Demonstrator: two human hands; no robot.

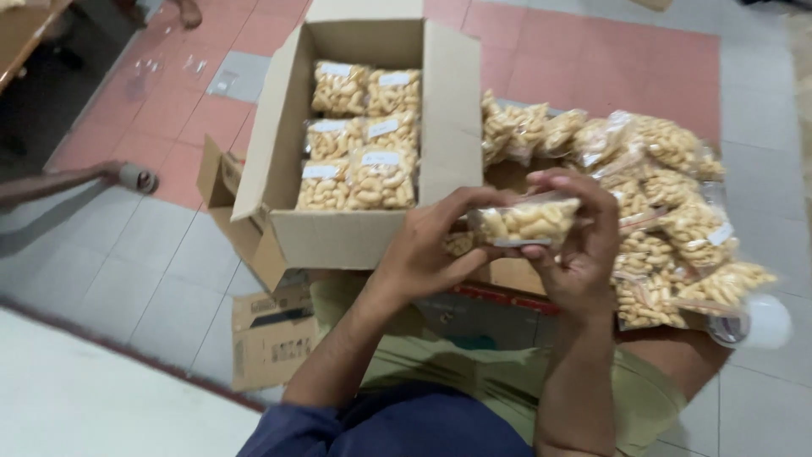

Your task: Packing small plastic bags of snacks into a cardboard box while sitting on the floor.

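We see a small clear packet of pale nuts (526,222) held near the middle of the view, gripped from both ends. Our left hand (431,250) clasps its left end, fingers curled over the top and thumb beneath; our right hand (579,245) closes on the right end, and its fingers hide part of the packet's upper edge. The packet's seal is too blurred to make out.

At 11 o'clock from the packet stands an open cardboard box (355,228), with six like packets (359,140) showing in rows inside (any layers below are hidden). At 3 o'clock lies a loose heap of packets (668,211), resting on a surface that the heap and our forearms mostly cover; we cannot tell what it is. At 4 o'clock a round clear lid-like thing (757,323) is hard to identify. At 8 o'clock a flattened carton (271,334) lies on the tiled floor (144,254). A dark object at 10 o'clock is cut off by the frame.
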